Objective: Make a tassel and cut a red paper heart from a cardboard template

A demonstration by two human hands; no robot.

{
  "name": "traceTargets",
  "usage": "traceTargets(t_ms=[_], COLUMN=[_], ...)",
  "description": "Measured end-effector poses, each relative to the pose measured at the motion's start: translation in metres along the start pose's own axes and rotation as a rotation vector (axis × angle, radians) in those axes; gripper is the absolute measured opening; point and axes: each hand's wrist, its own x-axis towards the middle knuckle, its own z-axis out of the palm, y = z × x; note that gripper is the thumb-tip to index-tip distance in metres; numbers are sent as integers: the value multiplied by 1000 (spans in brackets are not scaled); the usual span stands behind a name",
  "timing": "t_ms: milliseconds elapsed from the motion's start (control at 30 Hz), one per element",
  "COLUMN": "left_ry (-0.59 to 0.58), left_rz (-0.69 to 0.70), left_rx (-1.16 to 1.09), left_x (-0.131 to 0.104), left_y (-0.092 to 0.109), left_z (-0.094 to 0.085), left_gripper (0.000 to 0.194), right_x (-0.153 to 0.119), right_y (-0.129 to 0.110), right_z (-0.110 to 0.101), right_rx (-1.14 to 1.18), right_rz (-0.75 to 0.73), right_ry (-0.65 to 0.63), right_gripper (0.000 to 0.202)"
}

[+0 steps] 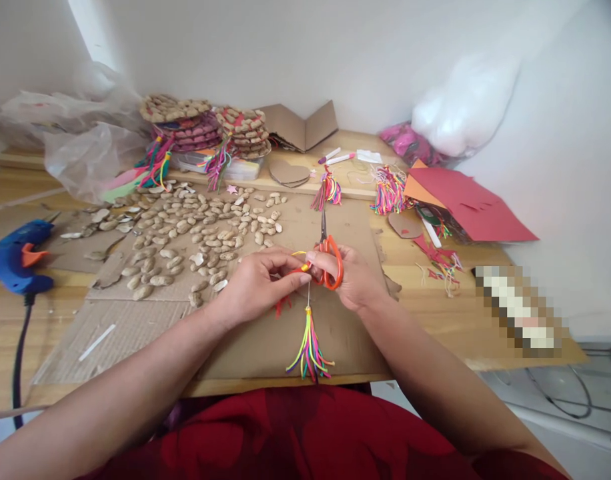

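Note:
Above the brown cardboard mat point(350, 333), my two hands meet at their fingertips. My left hand point(258, 283) is closed in a pinch on coloured cord point(305, 267), of which yellow and red-orange bits show. Orange-handled scissors point(335, 263) are in my right hand point(358, 280), their metal blades pointing away from me. From between the hands a thin pale string runs down to a multicoloured tassel point(309, 347), its strands fanned out near the table's front edge. Red scraps point(283, 305) show just below my left fingers. The fingers partly hide where string and cord meet.
Many peanuts point(180, 220) lie spread at left, near a blue glue gun point(20, 257). Behind are stacked peanut-covered pieces point(243, 130), a cardboard heart point(289, 173) and tassel bundles point(328, 190). Red paper point(473, 203) and cord scraps point(443, 263) lie at right.

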Motion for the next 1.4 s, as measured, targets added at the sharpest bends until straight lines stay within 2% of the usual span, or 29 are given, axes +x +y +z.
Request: traceTargets(t_ms=[167, 433, 667, 867, 1067, 1200, 1400], left_ry=[-113, -169, -91, -136, -72, -43, -88], left_rz=[-179, -232, -179, -211, -29, 68, 65], left_rx=[-240, -335, -322, -363, -268, -212, -340], left_x=[1, 0, 1, -1, -2, -6, -9], left_y=[6, 9, 10, 12, 12, 13, 17], left_z=[-1, -1, 0, -1, 0, 2, 3], left_gripper=[32, 36, 34, 33, 29, 23, 16], right_x=[1, 0, 2, 4, 4, 4, 2], right_y=[-1, -2, 1, 4, 3, 3, 8], right_z=[-1, -1, -2, -1, 0, 2, 1], right_rx=[64, 145, 171, 174, 171, 176, 169], right_rz=[46, 103, 104, 68, 109, 142, 132], right_ry=[-49, -81, -59, -53, -20, -49, -178], right_gripper=[37, 38, 33, 32, 32, 33, 38])
